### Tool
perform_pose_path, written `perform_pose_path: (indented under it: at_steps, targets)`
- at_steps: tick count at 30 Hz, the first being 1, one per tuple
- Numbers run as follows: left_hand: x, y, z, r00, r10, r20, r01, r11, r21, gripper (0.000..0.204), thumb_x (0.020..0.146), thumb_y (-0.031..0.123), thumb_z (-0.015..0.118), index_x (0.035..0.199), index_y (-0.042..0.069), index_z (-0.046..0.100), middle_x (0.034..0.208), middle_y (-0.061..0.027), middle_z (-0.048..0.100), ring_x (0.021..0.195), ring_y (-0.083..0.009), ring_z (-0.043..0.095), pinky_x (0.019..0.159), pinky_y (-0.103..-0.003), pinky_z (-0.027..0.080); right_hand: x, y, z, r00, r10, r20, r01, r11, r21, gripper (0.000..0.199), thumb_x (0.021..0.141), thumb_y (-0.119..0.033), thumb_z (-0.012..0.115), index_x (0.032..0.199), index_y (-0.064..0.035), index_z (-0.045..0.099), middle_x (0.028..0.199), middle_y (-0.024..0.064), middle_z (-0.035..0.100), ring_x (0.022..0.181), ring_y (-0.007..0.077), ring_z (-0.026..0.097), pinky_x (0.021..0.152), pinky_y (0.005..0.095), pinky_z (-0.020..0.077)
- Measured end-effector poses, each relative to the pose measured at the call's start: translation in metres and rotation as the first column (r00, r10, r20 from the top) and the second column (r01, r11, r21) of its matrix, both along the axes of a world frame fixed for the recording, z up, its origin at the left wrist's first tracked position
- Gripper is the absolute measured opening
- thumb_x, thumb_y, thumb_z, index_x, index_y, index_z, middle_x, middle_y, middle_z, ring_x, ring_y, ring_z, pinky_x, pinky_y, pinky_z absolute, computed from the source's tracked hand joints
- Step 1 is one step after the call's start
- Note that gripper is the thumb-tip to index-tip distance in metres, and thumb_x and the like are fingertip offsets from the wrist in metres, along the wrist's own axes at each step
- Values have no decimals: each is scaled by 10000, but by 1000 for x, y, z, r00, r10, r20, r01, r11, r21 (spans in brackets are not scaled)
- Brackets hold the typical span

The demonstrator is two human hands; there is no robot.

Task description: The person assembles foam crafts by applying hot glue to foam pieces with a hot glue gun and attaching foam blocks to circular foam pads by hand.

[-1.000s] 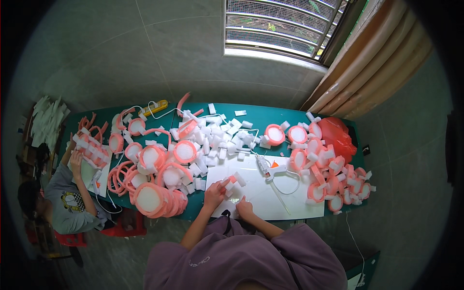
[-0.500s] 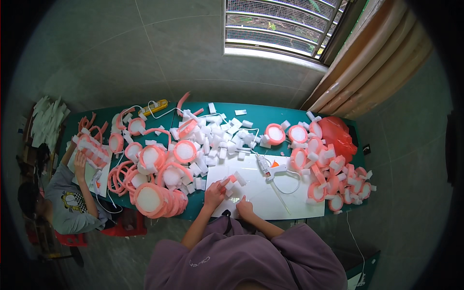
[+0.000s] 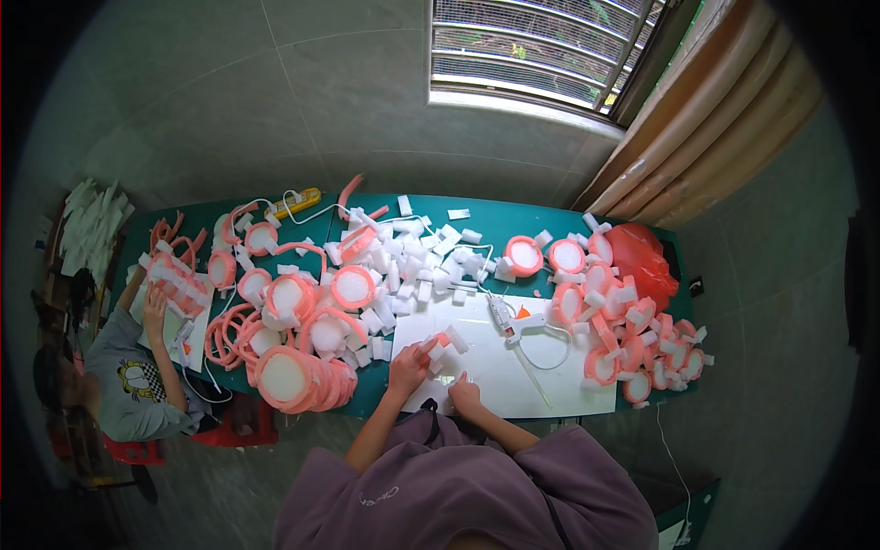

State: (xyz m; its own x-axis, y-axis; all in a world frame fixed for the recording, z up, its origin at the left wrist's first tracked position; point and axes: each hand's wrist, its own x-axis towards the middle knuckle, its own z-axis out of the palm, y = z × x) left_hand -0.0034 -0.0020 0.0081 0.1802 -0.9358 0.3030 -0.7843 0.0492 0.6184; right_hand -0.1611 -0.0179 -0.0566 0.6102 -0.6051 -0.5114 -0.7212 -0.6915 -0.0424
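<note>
My left hand (image 3: 409, 368) is closed around a small pink-and-white foam piece (image 3: 451, 340) above a white board (image 3: 577, 385). The piece's white end sticks out past the fingertips. Close by on the right, my right hand (image 3: 465, 396) hovers low over the board's near edge with its fingers curled together. Whatever it may pinch is too small to name. A white hot glue gun (image 3: 502, 316) with an orange tip lies on the board beyond my right hand, and a thin translucent stick (image 3: 533, 378) extends from it towards me.
White foam blocks (image 3: 422, 261) are heaped behind the board. Pink foam rings with white centres (image 3: 284, 378) pile up on the left, and more rings (image 3: 632, 344) on the right beside a red plastic bag (image 3: 637, 257). A co-worker (image 3: 147, 385) handles pink foam at the far left.
Both hands stay almost in place, the left still gripping the foam piece. The view has shifted very slightly.
</note>
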Motion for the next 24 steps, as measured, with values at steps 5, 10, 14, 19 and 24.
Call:
perform_pose_path:
  at_steps: [5, 10, 14, 19, 24]
  targets:
    - [1, 2, 0, 1000, 22, 10, -22, 1000, 3, 516, 664, 88, 562, 1137, 254, 445, 787, -49, 514, 691, -235, 523, 595, -335, 446, 0, 0, -7, 1000, -11, 20, 11, 1000, 1, 316, 596, -208, 646, 877, -66, 619, 1145, 336, 369, 702, 230, 613, 522, 299, 489]
    - [1, 3, 3, 1000, 14, -13, -14, 1000, 14, 510, 676, 108, 565, 1144, 264, 439, 809, -46, 519, 703, -225, 530, 601, -328, 450, -2, -1, -11, 1000, 11, -11, -12, 999, -50, 295, 589, -194, 636, 862, -82, 622, 1129, 333, 389, 684, 245, 612, 529, 305, 488]
    - [0, 6, 5, 999, 38, -22, -39, 999, -17, 502, 694, 125, 554, 1155, 278, 430, 785, -37, 507, 699, -216, 527, 595, -325, 450, 3, -4, 9, 997, 69, -22, -69, 997, -23, 285, 601, -192, 627, 862, -78, 621, 1116, 329, 406, 682, 245, 612, 531, 307, 488]
    - [-3, 6, 10, 998, 39, -48, -37, 999, 37, 467, 686, 109, 560, 1123, 231, 452, 817, -54, 519, 736, -240, 529, 621, -333, 449, 8, -8, 15, 979, 103, -176, -90, 993, 81, 360, 607, -220, 641, 941, -90, 602, 1166, 251, 415, 819, 237, 594, 560, 294, 487]
    - [-8, 11, 5, 996, 80, -50, -79, 997, 19, 474, 686, 108, 552, 1129, 240, 450, 779, -39, 492, 725, -229, 515, 631, -330, 435, 17, -8, 29, 954, 195, -226, -182, 980, 80, 371, 598, -228, 651, 943, -98, 605, 1073, 174, 514, 814, 208, 596, 560, 287, 486]
